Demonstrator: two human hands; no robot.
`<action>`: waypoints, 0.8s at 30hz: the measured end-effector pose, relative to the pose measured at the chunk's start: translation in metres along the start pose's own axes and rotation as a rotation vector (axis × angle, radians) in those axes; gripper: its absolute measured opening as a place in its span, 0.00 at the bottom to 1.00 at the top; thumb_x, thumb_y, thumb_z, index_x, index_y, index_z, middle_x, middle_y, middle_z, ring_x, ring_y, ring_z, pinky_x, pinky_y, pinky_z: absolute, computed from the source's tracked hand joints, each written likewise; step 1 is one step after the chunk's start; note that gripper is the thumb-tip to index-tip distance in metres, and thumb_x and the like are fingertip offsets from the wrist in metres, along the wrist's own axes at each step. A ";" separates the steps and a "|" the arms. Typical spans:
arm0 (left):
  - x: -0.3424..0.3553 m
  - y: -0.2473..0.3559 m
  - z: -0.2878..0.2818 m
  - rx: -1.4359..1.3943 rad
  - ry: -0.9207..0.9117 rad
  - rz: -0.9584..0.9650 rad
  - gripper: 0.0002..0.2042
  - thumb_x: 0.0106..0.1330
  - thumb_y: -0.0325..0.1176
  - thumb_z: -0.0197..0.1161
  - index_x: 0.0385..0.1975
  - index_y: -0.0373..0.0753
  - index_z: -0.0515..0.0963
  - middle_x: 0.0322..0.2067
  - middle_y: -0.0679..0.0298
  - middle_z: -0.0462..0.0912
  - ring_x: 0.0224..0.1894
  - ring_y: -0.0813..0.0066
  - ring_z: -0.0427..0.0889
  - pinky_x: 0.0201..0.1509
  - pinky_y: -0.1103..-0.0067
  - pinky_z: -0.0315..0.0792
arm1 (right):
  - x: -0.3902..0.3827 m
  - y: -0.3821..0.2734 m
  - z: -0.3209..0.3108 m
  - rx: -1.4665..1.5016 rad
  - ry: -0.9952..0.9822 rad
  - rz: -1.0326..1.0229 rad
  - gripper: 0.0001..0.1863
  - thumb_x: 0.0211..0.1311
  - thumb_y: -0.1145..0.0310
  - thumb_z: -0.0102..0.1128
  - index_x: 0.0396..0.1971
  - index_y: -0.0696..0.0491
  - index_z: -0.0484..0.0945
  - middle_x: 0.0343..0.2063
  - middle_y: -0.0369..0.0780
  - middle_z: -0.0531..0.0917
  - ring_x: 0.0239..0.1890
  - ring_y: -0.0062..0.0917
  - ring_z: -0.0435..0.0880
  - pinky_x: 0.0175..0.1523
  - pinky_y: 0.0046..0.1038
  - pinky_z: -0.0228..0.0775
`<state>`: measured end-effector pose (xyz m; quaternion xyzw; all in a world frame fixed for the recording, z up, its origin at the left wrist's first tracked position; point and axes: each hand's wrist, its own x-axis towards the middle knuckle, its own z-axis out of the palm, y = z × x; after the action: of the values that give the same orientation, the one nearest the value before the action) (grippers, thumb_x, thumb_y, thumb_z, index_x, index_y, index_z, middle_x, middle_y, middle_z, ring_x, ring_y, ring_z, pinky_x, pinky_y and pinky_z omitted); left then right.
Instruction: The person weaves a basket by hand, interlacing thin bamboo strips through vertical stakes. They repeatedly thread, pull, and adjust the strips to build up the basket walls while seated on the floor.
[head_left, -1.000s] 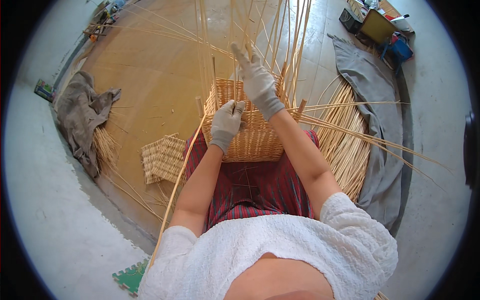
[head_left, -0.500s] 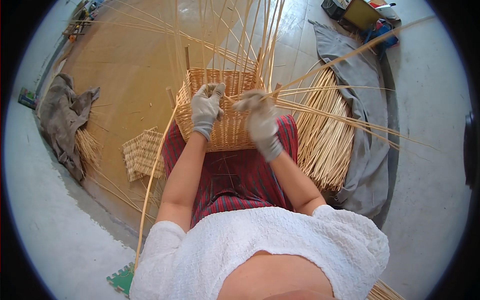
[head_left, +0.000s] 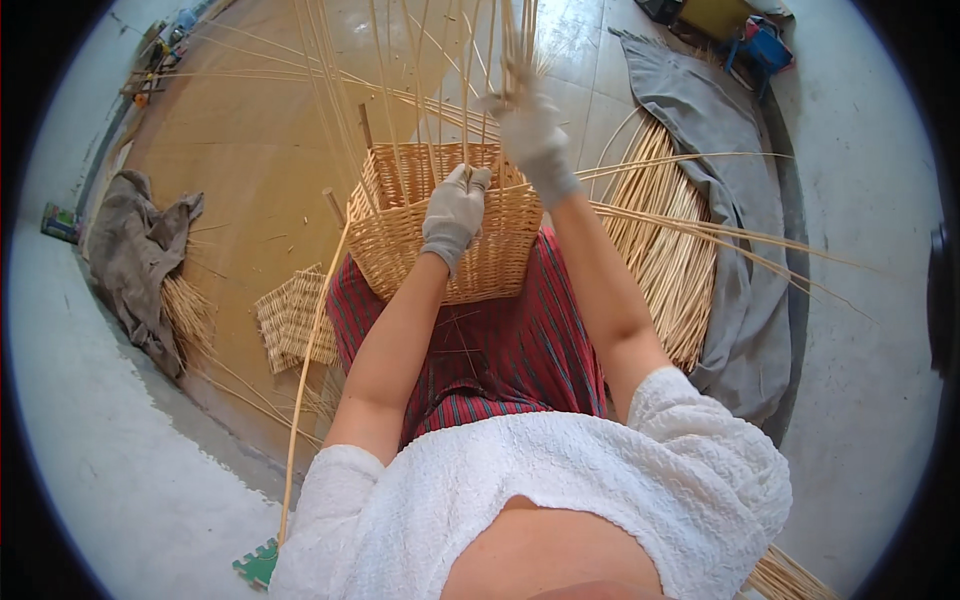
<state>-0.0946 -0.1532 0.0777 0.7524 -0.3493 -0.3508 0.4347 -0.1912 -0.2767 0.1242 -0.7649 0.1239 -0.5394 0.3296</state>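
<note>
A square wicker basket (head_left: pixel 440 262) in mid-weave rests on my lap, with thin upright stakes (head_left: pixel 420 80) rising from its walls. My left hand (head_left: pixel 455 213), in a pale grey work glove, is closed at the basket's near rim, its fingertips pinching a wicker strand beside a stake. Raised above the basket's right corner is my right hand (head_left: pixel 530 128), in a matching glove. Motion smears its fingers among the upright stakes there, so whether it grips a strand cannot be made out.
To the right lies a thick bundle of wicker rods (head_left: pixel 665 250), partly under a grey cloth (head_left: pixel 745 300). Long strands (head_left: pixel 720 235) stick out rightward from the basket. Small woven pieces (head_left: pixel 298 315) lie on the floor at left, near another cloth (head_left: pixel 140 250) over more rods.
My right hand has swung up and away from the near rim to the stakes; the long strand slanting to the upper right no longer shows there. My left hand has shifted right along the rim.
</note>
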 end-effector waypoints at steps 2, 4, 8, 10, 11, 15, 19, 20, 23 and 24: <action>0.001 0.005 -0.011 -0.020 0.005 -0.020 0.13 0.76 0.42 0.62 0.44 0.37 0.76 0.24 0.62 0.78 0.14 0.75 0.74 0.18 0.72 0.69 | -0.050 0.018 -0.031 0.408 0.162 0.030 0.33 0.73 0.79 0.47 0.76 0.51 0.54 0.49 0.45 0.85 0.52 0.32 0.87 0.55 0.32 0.82; 0.004 -0.010 -0.017 -0.049 -0.015 -0.076 0.11 0.73 0.35 0.67 0.46 0.38 0.75 0.25 0.67 0.78 0.14 0.79 0.73 0.15 0.75 0.68 | -0.126 -0.014 -0.042 0.386 0.334 0.398 0.23 0.73 0.77 0.48 0.67 0.55 0.66 0.49 0.45 0.86 0.50 0.30 0.87 0.51 0.29 0.82; -0.023 -0.052 -0.006 -0.331 0.184 0.286 0.14 0.73 0.33 0.66 0.53 0.38 0.74 0.38 0.62 0.82 0.28 0.75 0.80 0.29 0.75 0.77 | -0.117 -0.105 -0.025 0.048 -0.028 1.009 0.16 0.75 0.75 0.49 0.57 0.59 0.79 0.52 0.43 0.85 0.51 0.29 0.87 0.52 0.27 0.82; -0.051 -0.066 -0.007 -0.337 0.296 0.511 0.17 0.73 0.30 0.64 0.59 0.38 0.72 0.46 0.58 0.82 0.36 0.72 0.85 0.35 0.74 0.81 | -0.123 -0.102 0.016 0.207 -0.066 0.592 0.17 0.75 0.72 0.52 0.58 0.57 0.79 0.52 0.42 0.85 0.51 0.31 0.87 0.54 0.28 0.81; -0.056 -0.088 -0.012 -0.232 0.418 0.672 0.20 0.74 0.28 0.63 0.63 0.38 0.70 0.49 0.56 0.81 0.37 0.72 0.85 0.35 0.72 0.82 | -0.110 -0.123 0.037 0.075 -0.203 0.355 0.17 0.74 0.72 0.53 0.59 0.55 0.79 0.53 0.43 0.85 0.52 0.34 0.86 0.56 0.30 0.80; -0.051 -0.134 -0.078 -0.342 0.766 0.523 0.24 0.68 0.22 0.67 0.63 0.39 0.70 0.50 0.59 0.80 0.46 0.72 0.84 0.49 0.76 0.81 | -0.084 -0.175 0.130 0.160 -0.385 -0.499 0.24 0.63 0.72 0.58 0.60 0.44 0.81 0.51 0.40 0.85 0.53 0.36 0.85 0.64 0.43 0.74; -0.033 -0.142 -0.140 -0.433 0.405 0.202 0.25 0.65 0.22 0.71 0.60 0.41 0.70 0.44 0.64 0.81 0.42 0.74 0.84 0.43 0.80 0.80 | -0.064 -0.194 0.170 -0.161 -0.899 -0.296 0.21 0.59 0.72 0.60 0.53 0.42 0.83 0.42 0.36 0.85 0.43 0.34 0.86 0.52 0.43 0.80; -0.032 -0.151 -0.149 -0.291 0.374 0.304 0.23 0.65 0.24 0.72 0.58 0.40 0.72 0.42 0.65 0.81 0.40 0.74 0.83 0.43 0.78 0.81 | -0.054 -0.184 0.163 -0.208 -0.764 -0.202 0.20 0.58 0.72 0.59 0.52 0.44 0.83 0.40 0.36 0.85 0.40 0.34 0.85 0.49 0.43 0.80; -0.028 -0.169 -0.167 -0.366 0.243 0.240 0.21 0.65 0.28 0.75 0.55 0.36 0.75 0.38 0.67 0.82 0.35 0.74 0.82 0.42 0.73 0.81 | -0.050 -0.076 0.115 0.001 -0.151 0.349 0.13 0.64 0.73 0.61 0.49 0.50 0.76 0.40 0.38 0.84 0.42 0.28 0.85 0.44 0.31 0.78; -0.025 -0.169 -0.161 -0.341 0.327 0.301 0.21 0.65 0.28 0.74 0.56 0.36 0.75 0.39 0.66 0.83 0.37 0.73 0.82 0.43 0.73 0.81 | -0.045 -0.042 0.096 0.491 0.229 0.488 0.12 0.70 0.76 0.62 0.49 0.49 0.75 0.40 0.38 0.86 0.42 0.25 0.86 0.43 0.27 0.80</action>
<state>0.0644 -0.0027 -0.0086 0.6545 -0.3181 -0.2099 0.6530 -0.1285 -0.1845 0.0983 -0.5456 0.2058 -0.5405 0.6065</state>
